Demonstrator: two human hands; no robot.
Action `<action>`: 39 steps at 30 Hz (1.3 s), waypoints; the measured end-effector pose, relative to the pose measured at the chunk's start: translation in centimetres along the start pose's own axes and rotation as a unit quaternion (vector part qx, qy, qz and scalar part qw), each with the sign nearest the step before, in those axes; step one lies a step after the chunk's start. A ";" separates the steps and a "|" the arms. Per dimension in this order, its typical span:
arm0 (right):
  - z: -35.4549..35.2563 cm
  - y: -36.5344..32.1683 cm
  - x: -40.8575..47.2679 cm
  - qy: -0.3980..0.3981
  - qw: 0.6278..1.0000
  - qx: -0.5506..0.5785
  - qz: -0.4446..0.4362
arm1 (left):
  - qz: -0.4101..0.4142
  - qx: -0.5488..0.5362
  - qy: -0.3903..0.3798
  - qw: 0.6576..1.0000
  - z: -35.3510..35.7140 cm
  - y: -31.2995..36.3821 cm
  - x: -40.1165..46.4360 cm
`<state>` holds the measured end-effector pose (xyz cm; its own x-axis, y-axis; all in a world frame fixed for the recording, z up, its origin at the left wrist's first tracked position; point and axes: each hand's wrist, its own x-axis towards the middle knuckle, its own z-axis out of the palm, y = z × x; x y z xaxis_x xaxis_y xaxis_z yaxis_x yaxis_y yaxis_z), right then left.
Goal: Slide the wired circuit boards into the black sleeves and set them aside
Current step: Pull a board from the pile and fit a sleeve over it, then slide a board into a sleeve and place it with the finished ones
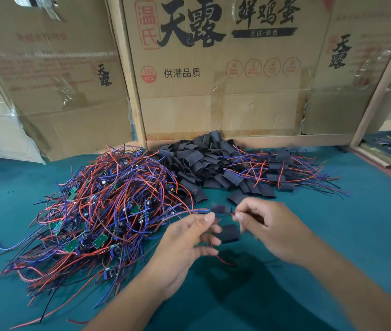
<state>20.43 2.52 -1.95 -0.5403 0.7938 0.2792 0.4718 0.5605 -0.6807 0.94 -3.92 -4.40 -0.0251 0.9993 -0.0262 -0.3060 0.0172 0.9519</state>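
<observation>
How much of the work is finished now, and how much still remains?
Done: a small pile of sleeved boards lies at the far right. In hand: the left hand holds a black sleeve, and the right hand pinches wires; motion blur hides whether the board is inside. Left: the big heap of wired boards and many empty sleeves, so most remains.

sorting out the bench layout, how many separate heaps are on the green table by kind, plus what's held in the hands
Heaps of bare wired boards: 1
Heaps of empty black sleeves: 1
Heaps of sleeved boards set aside: 1
Black sleeves in the left hand grip: 1
Total: 4; the right hand pinches a wire, too blurred to count.
</observation>
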 end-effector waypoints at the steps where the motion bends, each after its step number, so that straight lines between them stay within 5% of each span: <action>1: -1.0 0.4 0.5 0.024 1.000 0.006 0.009 | -0.003 0.004 0.004 1.000 0.0 0.1 0.0; 8: -10.0 5.5 6.9 0.146 0.986 -0.082 0.028 | 0.009 0.059 0.027 0.998 0.0 0.2 0.2; 14: -14.2 13.5 11.6 0.077 0.940 -0.301 0.139 | 0.009 0.096 0.019 0.995 -0.5 0.0 0.4; 19: -13.5 16.0 12.2 0.091 0.923 -0.326 0.186 | 0.021 0.180 -0.001 0.983 -0.9 -0.5 0.7; 22: -13.1 15.6 12.5 0.126 0.923 -0.307 0.192 | 0.060 0.301 -0.004 0.952 -1.3 -0.9 0.8; 27: -11.6 9.5 12.5 0.256 0.904 -0.300 0.166 | 0.131 0.519 -0.031 0.844 -1.6 -1.3 0.3; 29: -8.6 4.8 12.6 0.224 0.938 -0.252 0.084 | 0.127 0.585 -0.043 0.800 -1.3 -1.2 0.0; 32: -2.4 -1.8 12.5 0.066 0.976 -0.204 -0.042 | 0.120 0.635 -0.042 0.762 -1.3 -1.3 -0.1; 39: 7.1 -9.4 14.5 -0.076 0.976 -0.148 -0.142 | 0.117 0.661 -0.024 0.741 -1.8 -0.7 0.1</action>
<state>3.24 7.09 3.69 -0.7651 0.5653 0.3083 0.4570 0.8140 -0.3584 -0.54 -3.86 -5.66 0.1135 0.9794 0.1672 0.9011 -0.1724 0.3979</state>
